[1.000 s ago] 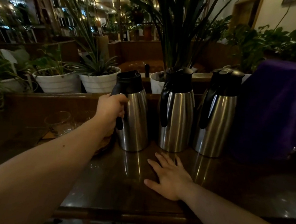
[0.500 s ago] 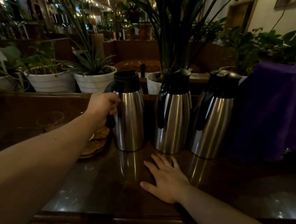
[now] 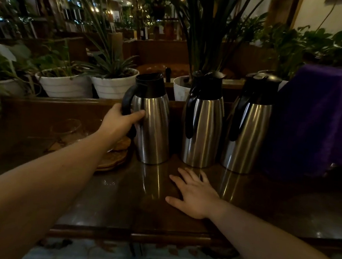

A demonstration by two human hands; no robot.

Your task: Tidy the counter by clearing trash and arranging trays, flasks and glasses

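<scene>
Left hand point(image 3: 120, 122) wrapped around black handle of leftmost steel flask point(image 3: 152, 123), upright in row of three toward back edge of wooden worktop point(image 3: 115, 208). Right hand point(image 3: 194, 195) flat, fingers spread, before middle flask point(image 3: 203, 122). No legible writing or brand.

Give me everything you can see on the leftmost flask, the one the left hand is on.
The leftmost flask is a tall brushed-steel jug, wider at the base, with a black plastic collar, spout and curved black handle on its left. No lid shows on top, unlike the two flasks to its right. It stands on the dark wooden counter, tilted slightly. The left hand wraps the handle, thumb against the steel body. A stack of wooden trays lies just beside its base.
</scene>
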